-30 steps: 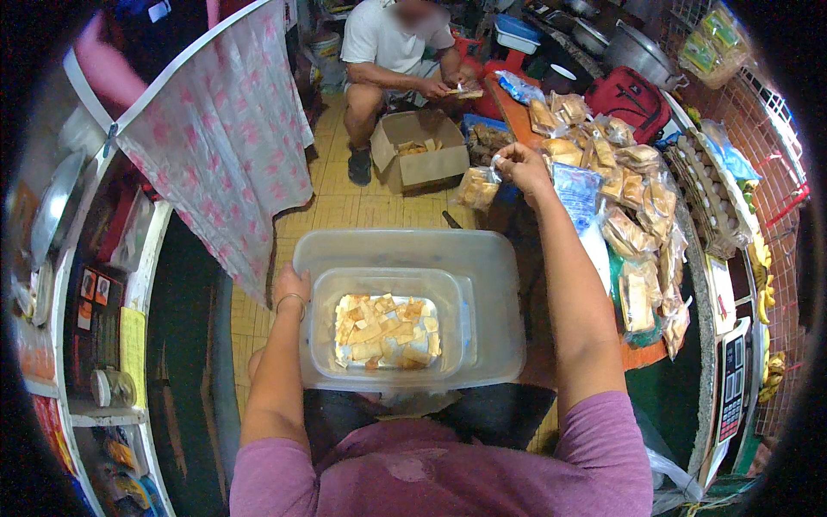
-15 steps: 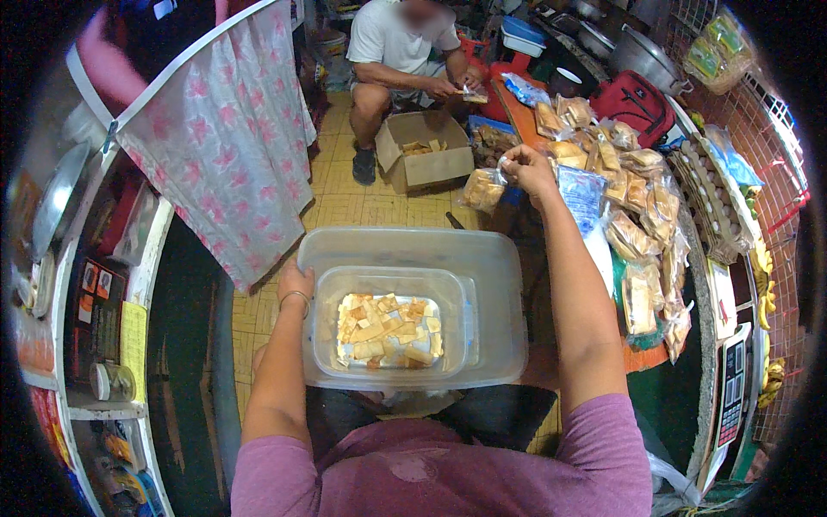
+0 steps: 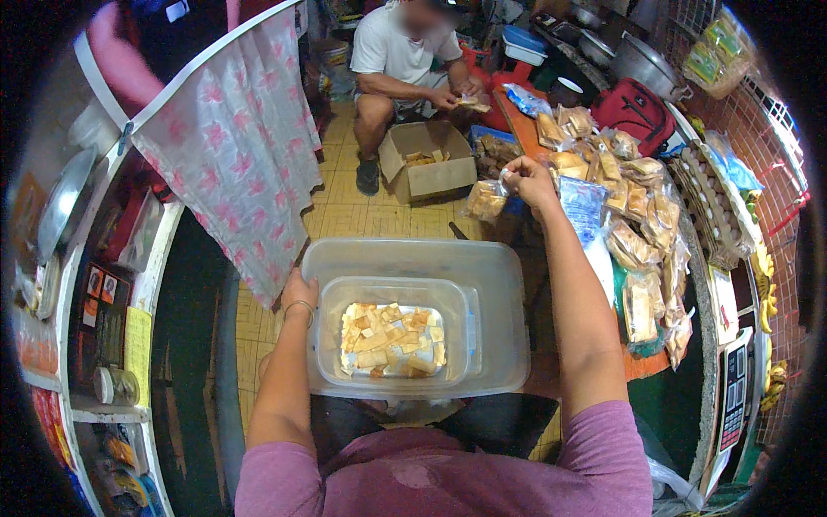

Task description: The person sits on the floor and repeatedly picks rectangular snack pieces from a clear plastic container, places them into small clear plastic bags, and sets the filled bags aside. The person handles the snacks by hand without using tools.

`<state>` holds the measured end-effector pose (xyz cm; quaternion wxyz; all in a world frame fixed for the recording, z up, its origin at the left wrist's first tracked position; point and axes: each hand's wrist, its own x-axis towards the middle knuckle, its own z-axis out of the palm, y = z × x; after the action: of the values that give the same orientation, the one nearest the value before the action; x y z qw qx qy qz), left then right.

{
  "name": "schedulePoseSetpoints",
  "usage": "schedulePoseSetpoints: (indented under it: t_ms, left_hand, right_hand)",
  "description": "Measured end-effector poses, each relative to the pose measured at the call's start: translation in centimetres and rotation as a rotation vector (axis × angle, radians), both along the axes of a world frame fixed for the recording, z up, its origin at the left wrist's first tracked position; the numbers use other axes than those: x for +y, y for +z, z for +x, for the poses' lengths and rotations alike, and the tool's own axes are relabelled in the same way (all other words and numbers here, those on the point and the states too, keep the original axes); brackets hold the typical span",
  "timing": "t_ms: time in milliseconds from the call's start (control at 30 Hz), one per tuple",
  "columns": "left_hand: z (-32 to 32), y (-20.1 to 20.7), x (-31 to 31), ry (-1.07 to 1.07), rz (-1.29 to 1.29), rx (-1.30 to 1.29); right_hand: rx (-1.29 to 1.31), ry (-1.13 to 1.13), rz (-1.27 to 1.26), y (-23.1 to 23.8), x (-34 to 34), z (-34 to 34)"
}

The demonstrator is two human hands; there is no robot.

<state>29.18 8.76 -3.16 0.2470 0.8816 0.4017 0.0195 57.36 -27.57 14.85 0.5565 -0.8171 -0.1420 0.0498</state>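
The left hand [image 3: 297, 291] is closed on the left rim of a clear tub [image 3: 510, 293], most of its fingers hidden from view. The tub stands in front of the purple shirt [image 3: 431, 470], at the person's knees; what bears its weight cannot be told. Inside it sits a small tub [image 3: 469, 366], and flat, pale brown pieces [image 3: 379, 340] lie loose across the bottom of that one.

The right hand [image 3: 530, 183] is reached forward, finger and thumb pinched together on the gathered neck of a clear bag [image 3: 487, 201]. The bag holds brown pieces and hangs to the left of the hand, beyond the tub's far edge and just beside the worktop [image 3: 642, 369].

On the worktop, to the right, lies a heap of filled bags [image 3: 637, 306], with a blue packet [image 3: 581, 208] near the right forearm. A red backpack [image 3: 636, 116] is behind the heap, egg trays [image 3: 706, 202] to its right, and a scale [image 3: 734, 392] nearer the person.

Ahead, a co-worker [image 3: 401, 43] in a white shirt holds a flat piece [image 3: 474, 105] above the floor [image 3: 345, 211], close to an open carton [image 3: 439, 181] with more pieces in it. A flowered curtain [image 3: 233, 146] hangs at the left, beside shelves [image 3: 108, 414]
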Motion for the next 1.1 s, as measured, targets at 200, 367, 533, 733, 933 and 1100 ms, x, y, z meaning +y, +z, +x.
schedulePoseSetpoints:
  t_ms: [200,367,533,733,933,1100]
  left_hand:
    - [-0.08,-0.49,0.14,-0.005,0.003,-0.036]
    - [0.0,-0.85,0.15,0.009,0.018,-0.046]
    - [-0.04,-1.02,0.12,0.011,0.025,-0.072]
    - [-0.13,-0.45,-0.06,0.009,-0.01,-0.057]
    - [-0.02,-0.46,-0.12,0.01,0.037,-0.051]
    - [-0.05,-0.7,0.0,-0.003,0.048,-0.046]
  right_hand:
    - [-0.021,-0.001,-0.021,-0.19,-0.01,0.09]
    - [0.001,-0.002,-0.003,-0.56,-0.11,0.52]
    - [-0.006,-0.007,-0.025,-0.85,-0.2,0.83]
    - [-0.031,-0.013,-0.045,-0.66,-0.16,0.53]
    - [-0.027,0.006,-0.019,-0.43,-0.16,0.29]
    - [-0.054,-0.004,-0.056,-0.53,-0.17,0.45]
